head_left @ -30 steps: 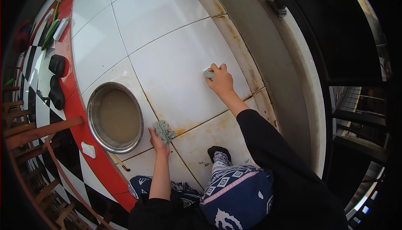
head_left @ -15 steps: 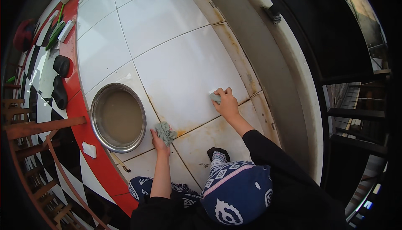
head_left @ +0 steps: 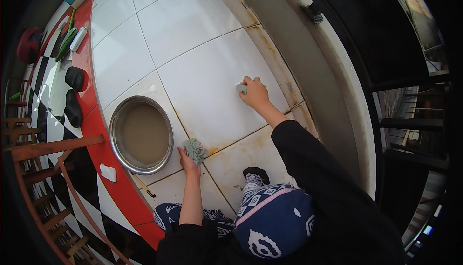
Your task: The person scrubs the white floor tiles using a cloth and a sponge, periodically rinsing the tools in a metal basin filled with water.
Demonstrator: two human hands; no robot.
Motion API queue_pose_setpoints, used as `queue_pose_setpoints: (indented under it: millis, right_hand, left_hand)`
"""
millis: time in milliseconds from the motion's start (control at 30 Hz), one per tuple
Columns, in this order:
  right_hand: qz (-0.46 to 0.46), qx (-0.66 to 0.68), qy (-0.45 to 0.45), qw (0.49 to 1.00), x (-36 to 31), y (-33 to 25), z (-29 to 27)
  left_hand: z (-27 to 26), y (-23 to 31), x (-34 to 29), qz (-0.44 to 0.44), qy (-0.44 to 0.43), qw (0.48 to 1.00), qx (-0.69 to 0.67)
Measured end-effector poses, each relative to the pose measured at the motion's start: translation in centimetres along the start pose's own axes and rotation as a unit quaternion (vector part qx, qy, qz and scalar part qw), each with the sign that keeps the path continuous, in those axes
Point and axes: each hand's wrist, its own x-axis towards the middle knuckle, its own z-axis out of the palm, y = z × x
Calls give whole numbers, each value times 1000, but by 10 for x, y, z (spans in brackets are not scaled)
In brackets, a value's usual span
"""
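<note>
My left hand (head_left: 189,161) is closed around a crumpled grey-green cloth (head_left: 196,151), low over the white tiled floor (head_left: 212,72) just right of a metal basin (head_left: 114,139). Cloudy brownish water (head_left: 144,137) fills much of the basin. Farther out and to the right, my right hand (head_left: 256,94) grips a small pale grey-green pad (head_left: 241,88) against a large white tile. Its fingers cover part of the pad, so I cannot tell whether it is a sponge or folded cloth. Rusty stains (head_left: 212,150) mark the tile joints near the cloth.
Black shoes (head_left: 74,108) and a white lump (head_left: 108,173) lie on the red border (head_left: 108,192) at left. A wooden chair (head_left: 58,148) stands beyond it. Along the right runs a low grey wall (head_left: 308,57). My dark-socked foot (head_left: 256,174) is close by.
My right hand has moved the pad farther away and slightly left across the tile. The left hand still holds the cloth; the whole view has shifted a little.
</note>
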Motion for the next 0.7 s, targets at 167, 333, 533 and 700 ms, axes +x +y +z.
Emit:
queue_pose_setpoints:
  millis: [167,333,533,700]
  right_hand:
    - [-4,11,4,1000,-77,26,13]
    - [-16,31,55,998,-27,13,9]
    - [20,47,87,995,74,-21,-2]
    - [5,16,28,999,41,-10,-8]
  left_hand:
    - [3,0,-4,-2,-4,1000,20]
    - [10,-2,-8,7,6,1000,18]
    - [10,-3,-9,-2,-1,1000,17]
    - [9,0,-4,9,-1,1000,8]
